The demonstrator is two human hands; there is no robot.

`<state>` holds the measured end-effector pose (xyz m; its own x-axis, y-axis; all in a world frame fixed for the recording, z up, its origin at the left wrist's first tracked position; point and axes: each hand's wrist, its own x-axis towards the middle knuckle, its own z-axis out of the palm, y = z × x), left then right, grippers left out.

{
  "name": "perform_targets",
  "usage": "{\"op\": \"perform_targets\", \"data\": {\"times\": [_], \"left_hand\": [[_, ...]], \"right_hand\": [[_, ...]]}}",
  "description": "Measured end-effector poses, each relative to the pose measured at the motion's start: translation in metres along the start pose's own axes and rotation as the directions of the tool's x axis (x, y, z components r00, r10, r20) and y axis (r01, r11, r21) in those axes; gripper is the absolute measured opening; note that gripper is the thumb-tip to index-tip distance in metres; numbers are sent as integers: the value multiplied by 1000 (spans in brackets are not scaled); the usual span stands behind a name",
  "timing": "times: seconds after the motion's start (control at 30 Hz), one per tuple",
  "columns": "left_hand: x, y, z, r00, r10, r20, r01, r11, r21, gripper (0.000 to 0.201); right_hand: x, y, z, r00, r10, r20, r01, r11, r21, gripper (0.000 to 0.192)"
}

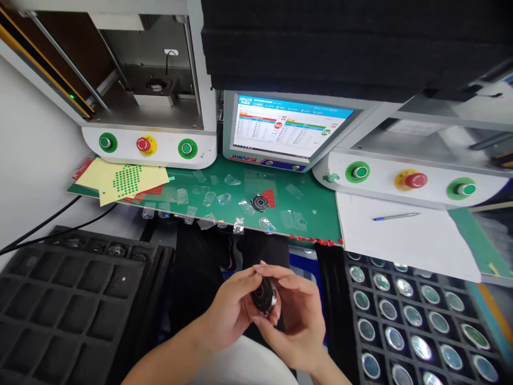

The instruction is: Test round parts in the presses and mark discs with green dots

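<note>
Between my two hands, above my lap, is a round dark watch case (pixel 263 295) with its back side facing up. My left hand (pixel 234 299) grips it from the left, thumb along its upper edge. From the right, my right hand (pixel 298 313) closes its fingers round the far and near edges. A second round watch case (pixel 260 202) lies on the green mat (pixel 224 214) beyond my hands, beside a patch of red stickers (pixel 270 198). Bits of clear film (pixel 209 199) are scattered about it.
At left sits a black foam tray (pixel 60 283); another tray (pixel 395 315) at right holds several round glassy parts. A monitor (pixel 292 128) stands between two button panels. Yellow sticker sheets (pixel 124 179) and white paper with a pen (pixel 396 216) lie on the bench.
</note>
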<state>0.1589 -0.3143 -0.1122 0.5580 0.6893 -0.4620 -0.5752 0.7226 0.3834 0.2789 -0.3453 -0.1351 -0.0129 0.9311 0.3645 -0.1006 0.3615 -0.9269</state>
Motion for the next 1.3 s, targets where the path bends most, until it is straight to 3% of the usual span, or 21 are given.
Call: {"op": "perform_targets", "data": {"times": [0.17, 0.27, 0.37, 0.63, 1.0, 1.17, 1.3], "left_hand": [[-4, -2, 2, 999, -44, -18, 44, 999, 8, 46], [-9, -2, 8, 998, 18, -55, -15, 998, 55, 51], [-15, -3, 12, 998, 47, -39, -45, 998, 52, 46], [-25, -6, 12, 1000, -8, 18, 9, 996, -84, 39], [-16, -10, 8, 999, -36, 6, 36, 990, -136, 33], [2, -7, 6, 1000, 4, -11, -4, 1000, -29, 37], [19, 0, 13, 1000, -23, 8, 22, 996, 85, 47]], "right_hand": [[2, -1, -8, 999, 7, 46, -5, 999, -39, 55], [3, -4, -9, 999, 5, 54, -4, 1000, -8, 48], [4, -7, -9, 998, 5, 69, -6, 1000, 15, 41], [12, -19, -11, 994, -50, 98, 56, 997, -60, 34], [23, -19, -15, 980, -37, 193, 60, 992, -114, 33], [20, -4, -21, 996, -33, 85, 41, 994, -100, 34], [14, 9, -25, 991, -130, 14, 131, 987, -95, 40]]}}
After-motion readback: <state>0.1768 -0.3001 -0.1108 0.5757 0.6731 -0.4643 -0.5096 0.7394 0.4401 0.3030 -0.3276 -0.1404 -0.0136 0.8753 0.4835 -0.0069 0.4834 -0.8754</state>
